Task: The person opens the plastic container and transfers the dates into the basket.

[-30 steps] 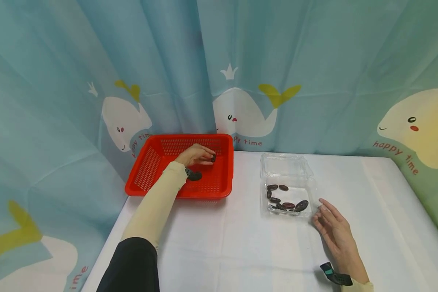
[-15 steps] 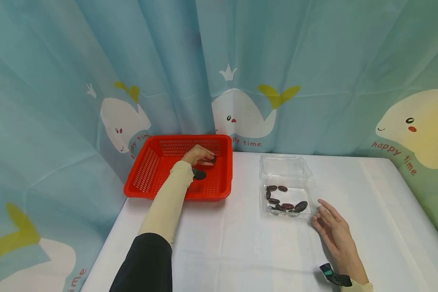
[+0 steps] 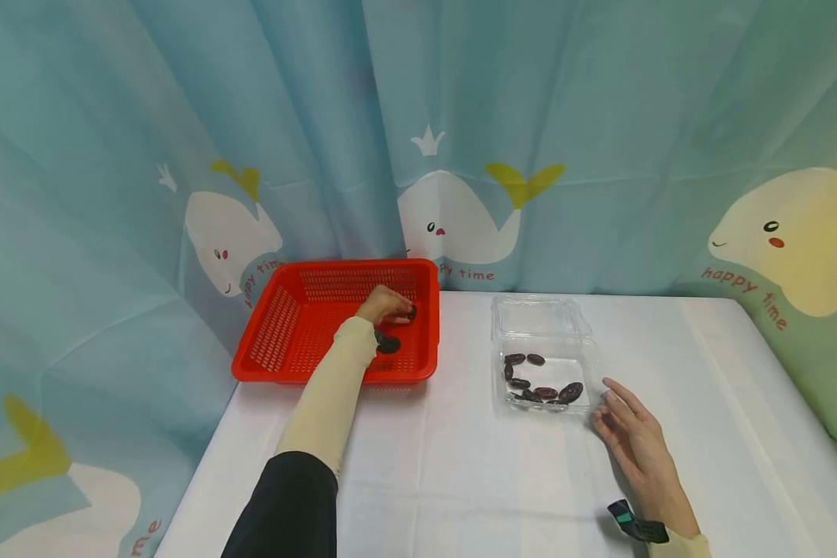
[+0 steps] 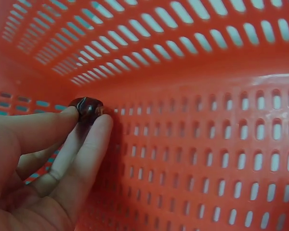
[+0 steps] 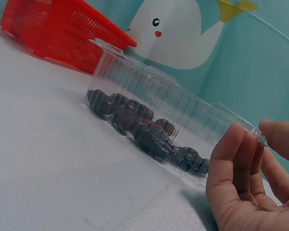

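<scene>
From the head view, the left hand (image 3: 385,304) reached into the red basket (image 3: 286,341) at the table's left, though what it carried was nearly hidden there; the left wrist view showed a dark date (image 4: 86,108) pinched between thumb and fingertips, just above the basket floor. To the right, a clear clamshell box (image 3: 544,345) held more dates (image 3: 544,391). The right hand (image 3: 635,446) lay spread on the white table (image 3: 460,480), fingertips at the box's corner.
</scene>
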A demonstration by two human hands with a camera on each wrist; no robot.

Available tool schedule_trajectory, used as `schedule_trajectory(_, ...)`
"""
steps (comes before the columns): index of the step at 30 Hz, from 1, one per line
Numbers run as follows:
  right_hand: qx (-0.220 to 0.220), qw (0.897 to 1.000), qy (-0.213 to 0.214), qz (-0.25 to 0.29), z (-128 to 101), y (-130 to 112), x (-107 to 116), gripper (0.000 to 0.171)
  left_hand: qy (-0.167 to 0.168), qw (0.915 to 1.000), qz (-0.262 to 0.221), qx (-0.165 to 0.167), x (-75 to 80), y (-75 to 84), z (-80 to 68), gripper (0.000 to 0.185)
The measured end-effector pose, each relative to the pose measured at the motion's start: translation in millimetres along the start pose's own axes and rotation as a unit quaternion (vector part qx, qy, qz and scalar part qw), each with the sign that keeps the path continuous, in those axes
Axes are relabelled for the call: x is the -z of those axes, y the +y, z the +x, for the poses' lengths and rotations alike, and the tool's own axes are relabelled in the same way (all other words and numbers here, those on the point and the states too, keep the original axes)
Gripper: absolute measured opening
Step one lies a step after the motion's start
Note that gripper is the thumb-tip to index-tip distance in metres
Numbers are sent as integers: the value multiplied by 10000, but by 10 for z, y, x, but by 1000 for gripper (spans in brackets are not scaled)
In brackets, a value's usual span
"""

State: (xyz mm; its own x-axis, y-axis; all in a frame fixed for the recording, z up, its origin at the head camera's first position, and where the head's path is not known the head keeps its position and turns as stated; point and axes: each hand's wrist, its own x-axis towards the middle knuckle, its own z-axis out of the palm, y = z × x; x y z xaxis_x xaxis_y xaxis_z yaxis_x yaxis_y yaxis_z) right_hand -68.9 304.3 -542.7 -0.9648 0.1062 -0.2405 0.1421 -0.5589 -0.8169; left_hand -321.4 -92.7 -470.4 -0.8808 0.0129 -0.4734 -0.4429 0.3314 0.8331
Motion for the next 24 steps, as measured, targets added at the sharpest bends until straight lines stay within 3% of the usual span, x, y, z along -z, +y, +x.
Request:
schedule_trajectory(5,1,10000,19,-32,13,9,-5,28,226,9993,250,-148,-38,-34,-30,26)
schedule_trajectory(16,-55,9993,138,-340,11,26,8,28,160,9989,399,-198,-56,-103,-4,23)
schedule_trajectory(24,-152,9989,200,-399,0,-15,2,27,-226,9955,816,-414,42,-52,-123,26)
